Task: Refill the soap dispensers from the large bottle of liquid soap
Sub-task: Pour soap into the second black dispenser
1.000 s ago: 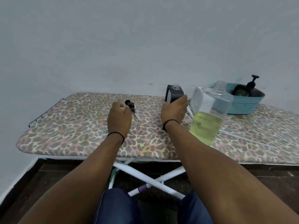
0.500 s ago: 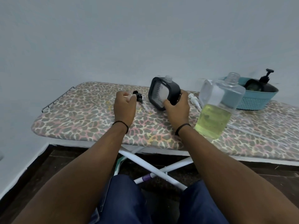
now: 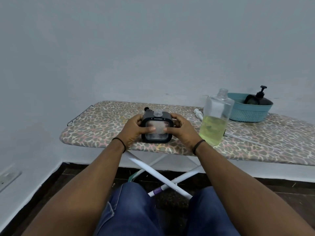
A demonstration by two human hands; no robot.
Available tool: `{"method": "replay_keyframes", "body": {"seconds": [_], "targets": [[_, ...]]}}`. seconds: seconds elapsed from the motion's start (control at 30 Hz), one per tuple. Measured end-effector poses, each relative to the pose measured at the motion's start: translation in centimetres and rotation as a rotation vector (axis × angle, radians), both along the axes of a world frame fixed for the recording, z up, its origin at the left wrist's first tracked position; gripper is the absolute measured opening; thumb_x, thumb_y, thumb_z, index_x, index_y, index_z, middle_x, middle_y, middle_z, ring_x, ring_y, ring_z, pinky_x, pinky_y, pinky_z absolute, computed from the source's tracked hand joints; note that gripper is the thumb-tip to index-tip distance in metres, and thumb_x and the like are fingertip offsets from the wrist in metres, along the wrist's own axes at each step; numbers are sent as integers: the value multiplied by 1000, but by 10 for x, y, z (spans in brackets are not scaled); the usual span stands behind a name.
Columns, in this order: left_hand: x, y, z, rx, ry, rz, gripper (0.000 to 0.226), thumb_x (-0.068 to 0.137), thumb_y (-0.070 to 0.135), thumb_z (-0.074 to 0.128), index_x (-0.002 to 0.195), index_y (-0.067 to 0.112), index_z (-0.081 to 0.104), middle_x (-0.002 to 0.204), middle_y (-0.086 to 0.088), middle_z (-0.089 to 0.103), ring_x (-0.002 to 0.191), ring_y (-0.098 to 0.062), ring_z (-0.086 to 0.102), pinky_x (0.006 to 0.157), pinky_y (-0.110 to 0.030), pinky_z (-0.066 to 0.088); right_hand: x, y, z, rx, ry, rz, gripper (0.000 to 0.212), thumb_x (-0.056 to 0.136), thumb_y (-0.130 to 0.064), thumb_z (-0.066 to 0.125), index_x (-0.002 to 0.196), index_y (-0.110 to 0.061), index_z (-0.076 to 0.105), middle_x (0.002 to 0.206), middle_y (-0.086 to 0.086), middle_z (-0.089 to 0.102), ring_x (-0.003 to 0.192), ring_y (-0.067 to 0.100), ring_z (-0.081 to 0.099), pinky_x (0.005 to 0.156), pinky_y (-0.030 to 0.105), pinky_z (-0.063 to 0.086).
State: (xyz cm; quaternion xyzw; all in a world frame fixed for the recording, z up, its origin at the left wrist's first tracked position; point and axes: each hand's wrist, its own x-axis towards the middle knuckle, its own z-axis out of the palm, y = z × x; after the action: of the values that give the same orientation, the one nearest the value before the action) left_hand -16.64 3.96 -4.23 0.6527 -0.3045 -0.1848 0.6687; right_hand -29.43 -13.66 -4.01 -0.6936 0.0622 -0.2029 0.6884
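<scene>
Moved: square black dispenser (image 3: 157, 129) now upright at near board edge, my left hand (image 3: 134, 129) joining right hand (image 3: 181, 132); both clasp its sides, thumbs on clear window. Uncapped, unfilled. Large soap bottle (image 3: 215, 120) beside, half full, open. Second dispenser (image 3: 257, 99) waits in basket (image 3: 245, 113).

Both hands grip a black-framed clear dispenser (image 3: 157, 129) upright on the ironing board (image 3: 255, 142), left hand (image 3: 134, 130) on its left side, right hand (image 3: 183, 131) on its right, thumbs across the front. Uncapped big bottle (image 3: 216, 116), half full of yellow-green soap, stands just right. White pump (image 3: 198, 113) lies behind it. Teal basket (image 3: 247, 111) at back right holds a black pump dispenser (image 3: 260, 97).
</scene>
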Motion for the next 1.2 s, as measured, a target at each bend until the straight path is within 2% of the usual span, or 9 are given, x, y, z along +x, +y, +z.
{"method": "replay_keyframes", "body": {"seconds": [0.17, 0.3, 0.43, 0.63, 0.77, 0.87, 0.93, 1.07, 1.2], "targets": [[-8, 5, -5, 17, -59, 28, 55, 75, -1, 84, 123, 4, 59, 110, -2, 73, 94, -10, 73, 74, -25, 59, -6, 8, 3, -49, -5, -35, 50, 82, 5, 74, 126, -13, 59, 118, 10, 68, 105, 21, 66, 84, 30, 59], [-4, 0, -8, -13, -66, 54, 52, 73, 0, 87, 117, 12, 62, 110, 0, 73, 94, -8, 73, 74, -25, 59, 1, 9, 2, -101, 3, -73, 49, 85, 4, 71, 129, -13, 57, 118, 8, 67, 108, 22, 65, 88, 34, 58], [3, -3, -16, -27, -21, 40, 54, 72, 8, 88, 119, 18, 62, 113, -4, 73, 102, -16, 73, 81, -34, 61, 7, 8, -2, -197, 31, -100, 45, 91, -7, 69, 133, -17, 55, 123, 9, 65, 112, 22, 63, 90, 34, 57], [6, -5, -20, -22, -27, 40, 52, 75, 10, 87, 119, 20, 61, 115, -11, 72, 103, -20, 72, 85, -38, 61, 7, 11, -4, -257, 94, -139, 50, 92, -17, 69, 139, -18, 51, 125, 9, 64, 116, 26, 61, 92, 46, 57], [4, -4, -17, 5, 1, 36, 54, 77, 8, 85, 124, 15, 60, 117, -16, 70, 107, -28, 70, 89, -46, 61, -7, 12, 0, -224, 63, -282, 65, 83, -36, 78, 139, -13, 54, 130, 1, 62, 117, 15, 61, 98, 33, 52], [4, -3, -11, 31, 13, 32, 54, 77, 4, 84, 125, 10, 61, 116, -15, 71, 106, -29, 70, 86, -46, 61, -27, 9, 18, -186, -55, -333, 41, 82, -39, 79, 112, -13, 71, 105, 1, 74, 98, 13, 70, 91, 34, 57], [1, -5, -8, 20, 2, 34, 51, 76, 0, 84, 121, 10, 63, 111, -10, 73, 103, -25, 71, 78, -38, 63, -43, 5, 34, -166, -143, -349, 29, 85, -37, 76, 92, -10, 75, 83, 8, 76, 78, 19, 73, 76, 37, 60], [-20, -23, -4, 1, -8, 33, 47, 74, -2, 84, 114, 14, 64, 97, -2, 75, 92, -19, 73, 69, -31, 61, -77, -14, 56, -257, -284, -604, 44, 91, -43, 68, 65, -7, 69, 55, 3, 66, 48, 15, 59, 48, 28, 51], [-38, -43, -5, 1, -24, 13, 48, 75, -2, 84, 117, 6, 63, 105, -12, 74, 99, -27, 71, 83, -43, 61, -110, -40, 59, -422, -373, -975, 47, 91, -41, 67, 57, -14, 48, 53, -4, 49, 50, 4, 39, 49, 26, 34]]}}
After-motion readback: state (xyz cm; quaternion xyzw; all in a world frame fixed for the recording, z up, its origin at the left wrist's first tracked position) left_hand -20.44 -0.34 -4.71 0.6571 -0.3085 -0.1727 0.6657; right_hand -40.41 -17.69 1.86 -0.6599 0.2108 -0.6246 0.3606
